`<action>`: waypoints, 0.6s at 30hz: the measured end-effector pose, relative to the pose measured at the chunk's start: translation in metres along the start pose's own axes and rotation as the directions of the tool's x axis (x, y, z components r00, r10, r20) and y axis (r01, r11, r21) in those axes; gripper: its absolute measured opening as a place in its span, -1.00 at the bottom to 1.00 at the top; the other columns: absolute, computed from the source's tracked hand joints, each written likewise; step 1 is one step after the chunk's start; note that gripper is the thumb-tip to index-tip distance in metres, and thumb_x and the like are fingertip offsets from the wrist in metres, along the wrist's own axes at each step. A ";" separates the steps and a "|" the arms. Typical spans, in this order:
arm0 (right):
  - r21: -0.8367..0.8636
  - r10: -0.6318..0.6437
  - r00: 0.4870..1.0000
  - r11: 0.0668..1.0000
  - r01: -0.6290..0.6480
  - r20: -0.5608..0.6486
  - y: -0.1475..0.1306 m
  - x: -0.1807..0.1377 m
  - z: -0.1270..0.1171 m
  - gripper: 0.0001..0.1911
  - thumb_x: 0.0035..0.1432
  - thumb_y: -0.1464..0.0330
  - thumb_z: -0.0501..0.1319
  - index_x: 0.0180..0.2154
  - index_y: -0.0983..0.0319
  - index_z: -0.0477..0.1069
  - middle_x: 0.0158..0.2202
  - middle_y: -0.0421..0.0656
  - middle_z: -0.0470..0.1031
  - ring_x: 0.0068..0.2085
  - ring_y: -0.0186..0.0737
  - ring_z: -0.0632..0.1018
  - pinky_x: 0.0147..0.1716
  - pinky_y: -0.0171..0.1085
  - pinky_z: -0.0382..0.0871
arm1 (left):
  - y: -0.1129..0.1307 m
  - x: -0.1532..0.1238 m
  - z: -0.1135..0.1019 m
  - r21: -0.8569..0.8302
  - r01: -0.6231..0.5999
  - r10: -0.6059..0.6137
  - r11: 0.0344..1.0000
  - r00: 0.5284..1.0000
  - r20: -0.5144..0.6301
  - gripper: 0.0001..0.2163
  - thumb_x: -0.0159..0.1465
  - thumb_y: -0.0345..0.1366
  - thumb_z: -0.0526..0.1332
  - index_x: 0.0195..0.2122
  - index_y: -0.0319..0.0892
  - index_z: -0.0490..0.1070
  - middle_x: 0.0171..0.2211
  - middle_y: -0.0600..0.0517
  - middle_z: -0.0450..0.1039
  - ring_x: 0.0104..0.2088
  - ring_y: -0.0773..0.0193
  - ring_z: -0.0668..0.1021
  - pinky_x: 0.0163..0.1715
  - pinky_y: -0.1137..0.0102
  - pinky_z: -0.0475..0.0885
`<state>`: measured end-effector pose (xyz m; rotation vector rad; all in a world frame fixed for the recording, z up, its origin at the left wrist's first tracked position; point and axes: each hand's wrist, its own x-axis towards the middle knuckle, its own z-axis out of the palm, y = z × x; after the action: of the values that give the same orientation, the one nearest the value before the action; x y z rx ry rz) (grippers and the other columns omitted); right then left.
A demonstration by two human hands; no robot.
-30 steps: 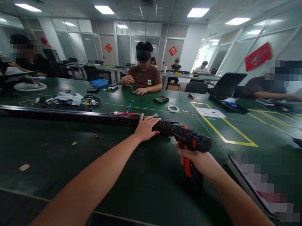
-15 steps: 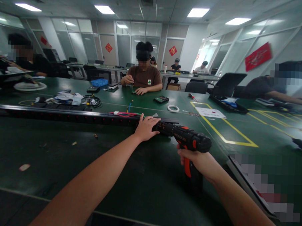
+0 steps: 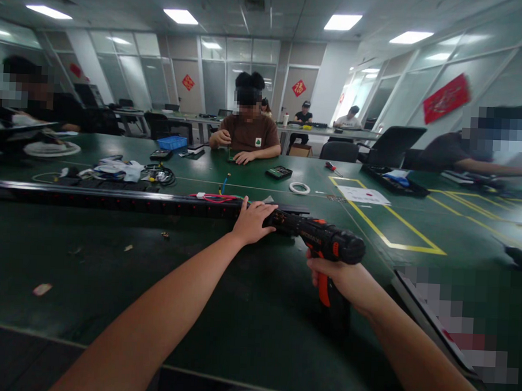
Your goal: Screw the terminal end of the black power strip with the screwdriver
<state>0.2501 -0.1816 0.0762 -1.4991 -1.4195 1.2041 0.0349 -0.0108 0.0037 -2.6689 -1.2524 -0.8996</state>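
A long black bar [image 3: 157, 203] with a row of small red marks lies across the table. Near its right end my left hand [image 3: 253, 223] grips it from above, fingers over the top and thumb on the near side. My right hand [image 3: 338, 274] is wrapped around the handle of a black and orange cordless drill [image 3: 324, 237]. The drill points left, its front end at the bar's right end, close to my left fingers. Its tip and whatever it touches are hidden. Red wires [image 3: 215, 198] with a white connector lie along the bar's top.
Beyond the bar are a white ring-shaped roll [image 3: 299, 188], a screwdriver [image 3: 332, 168], a paper sheet [image 3: 365, 195] and a pile of bags and cables [image 3: 119, 169]. A dark-edged board [image 3: 432, 321] lies by my right forearm. A person [image 3: 249, 131] sits opposite; others work at both sides.
My hands, the drill and the bar look unmoved. The person at the far left has leaned slightly further left, and the arm of the person at the right has shifted a little.
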 end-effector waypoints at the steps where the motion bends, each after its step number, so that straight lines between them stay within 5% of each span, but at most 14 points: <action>1: -0.004 -0.002 1.000 1.000 0.002 0.002 0.000 0.000 0.000 -0.77 0.00 0.24 0.33 -0.29 0.19 0.43 -0.59 -0.28 0.47 -0.50 -0.18 0.53 -0.44 -0.23 0.39 | 0.000 0.000 0.000 -0.001 0.001 -0.001 1.000 1.000 0.001 -0.42 0.35 -0.03 0.31 0.36 0.04 0.26 0.29 0.00 0.41 0.31 0.02 0.35 0.43 -0.21 -0.34; 18: -0.018 -0.005 1.000 1.000 0.005 -0.007 -0.002 0.000 0.000 -0.78 -0.01 0.25 0.33 -0.30 0.19 0.44 -0.58 -0.27 0.48 -0.50 -0.18 0.53 -0.44 -0.22 0.41 | 0.000 0.000 0.001 0.012 0.002 -0.002 1.000 1.000 -0.002 -0.40 0.33 -0.04 0.32 0.37 0.02 0.26 0.30 -0.01 0.40 0.32 0.01 0.35 0.44 -0.22 -0.31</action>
<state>0.2500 -0.1817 0.0778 -1.5103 -1.4319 1.1848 0.0349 -0.0106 0.0032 -2.6573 -1.2566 -0.8920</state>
